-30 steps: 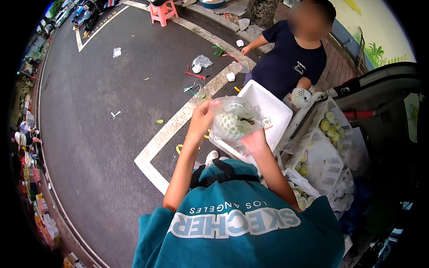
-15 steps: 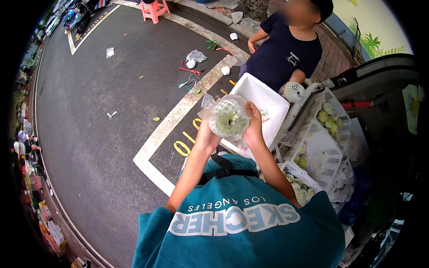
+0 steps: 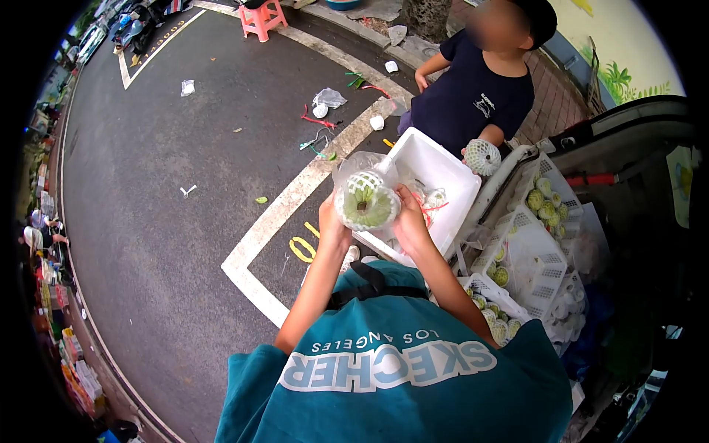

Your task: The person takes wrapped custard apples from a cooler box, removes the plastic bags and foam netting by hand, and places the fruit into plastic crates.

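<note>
Between my two hands is a green custard apple (image 3: 363, 209) in a white foam net, with a clear plastic bag (image 3: 358, 164) around it. My left hand (image 3: 332, 224) grips its left side, and my right hand (image 3: 408, 220) is closed against its right side. Some fingertips are hidden behind the fruit. Just beyond and to the right, partly below the fruit, lies a white foam box (image 3: 454, 168) with red ties and netting (image 3: 434, 199) inside. Another person's hand holds a net-wrapped fruit (image 3: 482, 157) beside the box's far right corner.
A person in a dark shirt (image 3: 473, 96) is behind the box. White crates (image 3: 528, 244) with green fruits (image 3: 548, 203) stand in the open vehicle on the right. Plastic bags (image 3: 329, 97), ties and foam scraps litter the asphalt. A pink stool (image 3: 262, 21) stands far off.
Both hands have moved slightly left and down with the custard apple, and its bag now stands up behind it. The other person's wrapped fruit has shifted slightly.
</note>
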Demonstrator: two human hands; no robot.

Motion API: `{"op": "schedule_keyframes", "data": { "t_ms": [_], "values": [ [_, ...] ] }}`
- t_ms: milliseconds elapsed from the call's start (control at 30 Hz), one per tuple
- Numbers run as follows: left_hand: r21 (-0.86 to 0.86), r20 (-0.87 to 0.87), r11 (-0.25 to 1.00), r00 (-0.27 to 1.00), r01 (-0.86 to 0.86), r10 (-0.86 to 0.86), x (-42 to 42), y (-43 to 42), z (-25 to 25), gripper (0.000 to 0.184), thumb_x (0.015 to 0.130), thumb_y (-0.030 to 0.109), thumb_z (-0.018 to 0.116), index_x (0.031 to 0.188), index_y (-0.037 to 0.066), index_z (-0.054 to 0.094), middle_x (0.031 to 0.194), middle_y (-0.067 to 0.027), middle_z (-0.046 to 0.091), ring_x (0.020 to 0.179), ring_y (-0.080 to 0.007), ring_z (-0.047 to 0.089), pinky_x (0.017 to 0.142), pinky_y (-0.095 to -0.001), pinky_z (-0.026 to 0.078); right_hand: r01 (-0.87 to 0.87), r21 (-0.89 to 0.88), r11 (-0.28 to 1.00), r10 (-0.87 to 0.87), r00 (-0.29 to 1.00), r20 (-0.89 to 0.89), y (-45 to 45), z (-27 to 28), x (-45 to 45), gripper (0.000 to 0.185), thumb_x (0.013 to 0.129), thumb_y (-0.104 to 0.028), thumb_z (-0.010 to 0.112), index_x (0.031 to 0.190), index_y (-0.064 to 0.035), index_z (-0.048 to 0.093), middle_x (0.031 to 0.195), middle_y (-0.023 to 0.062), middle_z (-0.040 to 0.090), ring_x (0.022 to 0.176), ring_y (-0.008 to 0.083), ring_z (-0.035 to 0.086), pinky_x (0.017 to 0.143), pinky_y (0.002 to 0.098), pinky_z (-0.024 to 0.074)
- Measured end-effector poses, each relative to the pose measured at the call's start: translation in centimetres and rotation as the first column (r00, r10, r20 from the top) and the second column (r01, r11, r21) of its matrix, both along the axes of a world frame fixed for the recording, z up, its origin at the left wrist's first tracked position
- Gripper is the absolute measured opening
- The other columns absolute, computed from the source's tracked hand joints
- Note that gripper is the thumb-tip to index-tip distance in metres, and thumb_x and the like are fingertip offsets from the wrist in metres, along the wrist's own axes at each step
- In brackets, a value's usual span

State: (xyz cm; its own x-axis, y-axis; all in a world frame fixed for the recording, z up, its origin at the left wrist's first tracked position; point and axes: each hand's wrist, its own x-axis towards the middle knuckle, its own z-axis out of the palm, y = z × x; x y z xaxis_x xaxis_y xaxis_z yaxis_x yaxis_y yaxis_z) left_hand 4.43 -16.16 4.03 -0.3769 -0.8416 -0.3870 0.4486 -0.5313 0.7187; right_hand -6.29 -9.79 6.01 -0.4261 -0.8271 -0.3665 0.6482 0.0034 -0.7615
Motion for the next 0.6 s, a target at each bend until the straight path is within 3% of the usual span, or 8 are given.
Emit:
{"op": "schedule_keyframes", "data": {
  "t_ms": [67,100,233,300,333,467,533,600],
  "values": [
    [-0.027,-0.007,0.999,0.999,-0.035,0.035,0.2,-0.2,-0.4,0.032,0.09,0.025,0.042,0.099,-0.002,0.054,0.091,-0.0088,0.06,0.079,-0.0141,0.058,0.071,-0.0275,0.047,0.055,-0.028,0.998,-0.053,0.997,0.049,0.1,0.7,0.8,0.027,0.087,-0.006,0.043,0.114,-0.003,0.044,0.099,0.0048,0.052,0.095,0.0144,0.052,0.082,0.0267,0.0449],
    [-0.094,-0.015,0.993,0.997,-0.077,0.076,0.3,-0.3,-0.2,0.032,0.09,0.026,0.042,0.098,-0.002,0.054,0.091,-0.0084,0.059,0.078,-0.0137,0.057,0.07,-0.0271,0.047,-0.013,-0.086,0.996,0.017,0.998,0.056,0.1,0.3,0.7,0.038,0.085,-0.001,0.041,0.122,-0.0049,0.036,0.112,0.007,0.047,0.104,0.0167,0.048,0.086,0.029,0.0434],
    [-0.155,-0.078,0.951,0.963,-0.269,0.26,-0.2,0.4,0.7,0.032,0.09,0.027,0.042,0.095,-0.002,0.054,0.087,-0.0076,0.06,0.074,-0.0124,0.057,0.067,-0.0255,0.046,-0.165,-0.091,0.982,0.171,0.983,0.062,0.7,-0.6,0.7,0.044,0.086,-0.002,0.039,0.128,-0.0065,0.027,0.126,0.0097,0.038,0.114,0.0192,0.041,0.093,0.035,0.0377],
    [-0.168,-0.068,0.912,0.928,-0.373,0.367,-0.5,0.6,1.7,0.03,0.09,0.025,0.04,0.093,-0.001,0.054,0.084,-0.0068,0.059,0.073,-0.0121,0.056,0.066,-0.0249,0.045,-0.22,-0.25,0.943,0.289,0.913,0.286,0.9,-0.1,0.2,0.047,0.089,-0.017,0.043,0.129,-0.0058,0.022,0.129,0.0091,0.033,0.114,0.0203,0.041,0.094,0.0377,0.0368],
    [-0.169,-0.067,0.912,0.928,-0.373,0.367,-0.4,0.4,1.6,0.03,0.09,0.025,0.04,0.093,-0.001,0.054,0.084,-0.0068,0.059,0.073,-0.0121,0.056,0.066,-0.0249,0.045,-0.22,-0.251,0.943,0.29,0.913,0.288,1.0,0.4,0.2,0.047,0.089,-0.017,0.043,0.129,-0.0058,0.022,0.129,0.0091,0.033,0.114,0.0203,0.041,0.094,0.0377,0.0368],
    [-0.193,-0.022,0.935,0.954,-0.297,0.298,0.4,-0.5,0.7,0.028,0.088,0.023,0.04,0.094,-0.001,0.054,0.086,-0.0072,0.059,0.077,-0.0141,0.057,0.069,-0.027,0.046,-0.35,-0.392,0.851,0.432,0.89,0.144,1.3,1.4,0.5,0.062,0.082,-0.019,0.056,0.131,-0.0048,0.021,0.127,0.0077,0.035,0.118,0.0188,0.035,0.099,0.0338,0.03],
    [-0.218,-0.027,0.934,0.959,-0.282,0.283,0.3,-0.7,1.7,0.028,0.087,0.023,0.041,0.095,0.0,0.055,0.089,-0.0085,0.059,0.079,-0.0163,0.058,0.071,-0.0287,0.046,-0.38,-0.307,0.873,0.392,0.92,-0.024,1.5,1.4,0.6,0.075,0.073,-0.011,0.066,0.132,-0.0043,0.02,0.127,0.0076,0.034,0.118,0.0177,0.035,0.099,0.0328,0.029],
    [-0.316,0.022,0.908,0.955,-0.275,0.297,-0.1,-0.8,2.9,0.03,0.089,0.026,0.039,0.086,0.0,0.054,0.079,-0.006,0.057,0.071,-0.0113,0.055,0.064,-0.0259,0.044,-0.392,-0.265,0.881,0.382,0.92,-0.092,1.3,1.8,0.5,0.08,0.069,-0.007,0.069,0.132,-0.0041,0.019,0.128,0.0076,0.033,0.118,0.0173,0.034,0.099,0.0321,0.0287]
  ]
}}
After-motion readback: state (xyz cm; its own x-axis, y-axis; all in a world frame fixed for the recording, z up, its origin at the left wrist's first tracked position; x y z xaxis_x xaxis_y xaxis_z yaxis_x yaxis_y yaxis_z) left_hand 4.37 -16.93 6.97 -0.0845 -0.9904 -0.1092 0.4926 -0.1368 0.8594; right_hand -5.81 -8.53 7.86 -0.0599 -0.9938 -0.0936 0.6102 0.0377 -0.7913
